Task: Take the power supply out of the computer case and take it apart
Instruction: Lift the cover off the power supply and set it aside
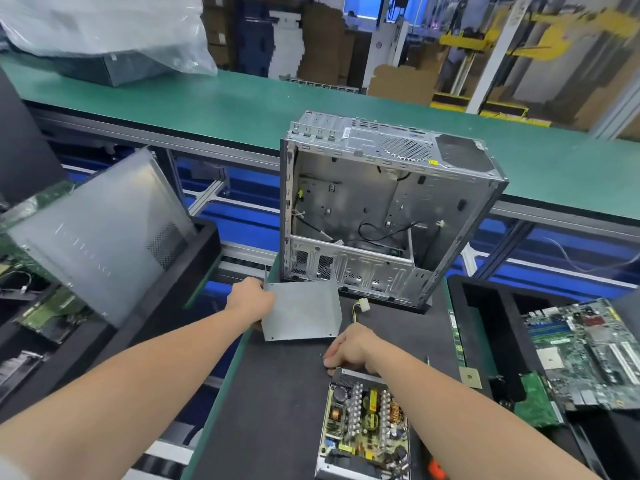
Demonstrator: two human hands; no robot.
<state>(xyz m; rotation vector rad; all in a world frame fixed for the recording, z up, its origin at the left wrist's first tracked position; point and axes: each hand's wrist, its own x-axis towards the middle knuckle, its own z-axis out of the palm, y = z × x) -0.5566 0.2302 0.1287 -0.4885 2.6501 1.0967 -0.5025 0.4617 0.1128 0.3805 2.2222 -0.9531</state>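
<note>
The power supply point(363, 431) lay outside the computer case point(381, 202) on the black mat point(277, 393), board bared, its long axis running from the person toward the case. The right hand point(349, 348) sat at its far mesh end, fingers curled down onto the mat, whether pinching anything I could not tell. The left hand point(251, 301) gripped the left edge of the detached steel cover point(301, 310) just beyond and left, so the right was nearer the board.

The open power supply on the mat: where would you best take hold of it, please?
Probably by the long sides of its metal tray, coming in from left and right: the cover is off and the board faces up, exposed.
</note>
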